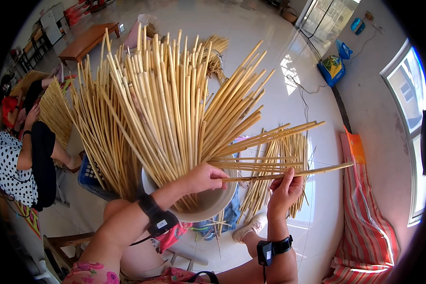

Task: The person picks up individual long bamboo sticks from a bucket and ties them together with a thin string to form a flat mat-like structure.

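Observation:
A long tan plant stalk (pixel 329 168), with darker patches near its left part, lies almost level across the front of me. My left hand (pixel 206 179) pinches its left end, just above the rim of a whitish tub (pixel 196 217). Further right, my right hand (pixel 287 187) closes thumb and fingers around the same stalk, whose tip sticks out beyond it to the right. Many similar stalks (pixel 173 99) stand fanned out in the tub, leaning away from me. Some lean far right, passing just behind the held stalk.
More stalks stand in a blue crate (pixel 91 173) left of the tub. Loose stalks (pixel 270 189) lie on the floor at right. Another person (pixel 16 161) sits at far left by a woven panel (pixel 57 104). Striped red cloth (pixel 364 217) hangs along the right wall.

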`<action>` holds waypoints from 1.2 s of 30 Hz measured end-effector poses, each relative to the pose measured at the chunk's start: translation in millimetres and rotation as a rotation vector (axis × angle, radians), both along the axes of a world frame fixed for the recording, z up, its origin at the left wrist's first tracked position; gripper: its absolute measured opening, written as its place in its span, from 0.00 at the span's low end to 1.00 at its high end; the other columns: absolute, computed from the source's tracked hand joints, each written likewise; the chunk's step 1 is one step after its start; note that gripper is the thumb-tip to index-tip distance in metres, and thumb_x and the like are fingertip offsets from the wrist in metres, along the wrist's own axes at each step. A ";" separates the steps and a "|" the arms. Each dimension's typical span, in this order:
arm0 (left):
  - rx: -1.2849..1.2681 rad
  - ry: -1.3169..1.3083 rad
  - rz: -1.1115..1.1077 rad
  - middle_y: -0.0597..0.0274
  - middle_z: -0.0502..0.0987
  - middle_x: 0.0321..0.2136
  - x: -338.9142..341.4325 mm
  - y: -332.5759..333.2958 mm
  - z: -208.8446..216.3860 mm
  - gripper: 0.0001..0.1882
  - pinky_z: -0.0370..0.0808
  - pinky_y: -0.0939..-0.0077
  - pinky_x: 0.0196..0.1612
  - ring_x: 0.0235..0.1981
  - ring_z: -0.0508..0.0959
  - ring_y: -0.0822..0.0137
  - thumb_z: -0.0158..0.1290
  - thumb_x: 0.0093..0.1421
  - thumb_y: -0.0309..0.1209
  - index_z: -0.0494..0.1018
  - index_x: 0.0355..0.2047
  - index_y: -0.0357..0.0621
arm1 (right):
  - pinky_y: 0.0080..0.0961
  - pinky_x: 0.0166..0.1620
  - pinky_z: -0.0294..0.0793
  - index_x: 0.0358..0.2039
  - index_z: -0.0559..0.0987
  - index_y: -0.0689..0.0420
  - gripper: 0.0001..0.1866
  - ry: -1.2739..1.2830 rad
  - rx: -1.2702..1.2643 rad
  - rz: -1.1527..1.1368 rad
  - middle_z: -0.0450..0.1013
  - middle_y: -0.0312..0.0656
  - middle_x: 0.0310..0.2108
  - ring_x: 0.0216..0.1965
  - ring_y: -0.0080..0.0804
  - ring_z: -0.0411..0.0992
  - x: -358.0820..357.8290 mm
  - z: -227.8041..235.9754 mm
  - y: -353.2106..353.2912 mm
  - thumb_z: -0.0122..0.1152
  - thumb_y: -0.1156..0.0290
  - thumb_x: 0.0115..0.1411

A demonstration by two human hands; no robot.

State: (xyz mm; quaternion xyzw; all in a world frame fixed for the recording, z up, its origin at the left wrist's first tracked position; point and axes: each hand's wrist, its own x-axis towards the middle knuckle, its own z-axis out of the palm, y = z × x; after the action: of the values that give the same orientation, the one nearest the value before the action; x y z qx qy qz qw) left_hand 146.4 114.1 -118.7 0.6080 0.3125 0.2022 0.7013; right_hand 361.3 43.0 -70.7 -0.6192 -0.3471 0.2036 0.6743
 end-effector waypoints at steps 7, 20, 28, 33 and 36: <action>0.116 0.211 0.181 0.65 0.74 0.18 18.7 -8.8 -21.4 0.13 0.69 0.78 0.26 0.20 0.71 0.75 0.56 0.52 0.37 0.71 0.22 0.39 | 0.12 0.15 0.59 0.30 0.67 0.57 0.10 -0.076 0.062 -0.014 0.61 0.29 0.13 0.12 0.13 0.57 -19.4 -5.6 -1.2 0.46 0.66 0.67; 0.174 0.158 0.210 0.67 0.75 0.21 16.2 -9.2 -16.8 0.07 0.68 0.81 0.26 0.22 0.70 0.78 0.54 0.54 0.30 0.73 0.25 0.38 | 0.12 0.15 0.60 0.32 0.68 0.58 0.09 -0.019 0.054 -0.007 0.61 0.30 0.14 0.12 0.13 0.57 -13.5 -6.9 2.7 0.46 0.66 0.67; 0.164 0.162 0.158 0.61 0.79 0.26 14.3 -6.2 -18.3 0.08 0.73 0.76 0.35 0.27 0.77 0.71 0.52 0.53 0.28 0.76 0.31 0.39 | 0.12 0.15 0.59 0.31 0.68 0.58 0.09 -0.067 0.027 -0.012 0.63 0.31 0.16 0.12 0.13 0.58 -7.9 -7.6 2.6 0.47 0.67 0.67; 0.125 0.122 0.129 0.55 0.77 0.39 13.3 0.9 -48.5 0.16 0.70 0.77 0.48 0.43 0.76 0.66 0.44 0.55 0.22 0.74 0.43 0.34 | 0.13 0.15 0.59 0.32 0.69 0.59 0.08 -0.156 0.066 -0.036 0.63 0.32 0.17 0.12 0.13 0.59 -0.3 1.6 -0.9 0.49 0.69 0.66; -0.013 0.221 0.251 0.48 0.73 0.47 16.3 0.7 -84.4 0.20 0.67 0.72 0.53 0.52 0.71 0.60 0.42 0.56 0.23 0.69 0.49 0.32 | 0.13 0.16 0.60 0.32 0.69 0.60 0.07 -0.231 0.026 0.046 0.64 0.31 0.16 0.14 0.13 0.61 -5.2 -8.6 -2.5 0.51 0.70 0.65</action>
State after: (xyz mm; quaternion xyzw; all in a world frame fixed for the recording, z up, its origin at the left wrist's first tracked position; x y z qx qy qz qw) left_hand 162.7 114.8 -203.1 0.5783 0.4623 0.2181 0.6359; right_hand 356.1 40.6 -79.3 -0.6215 -0.4391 0.1419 0.6330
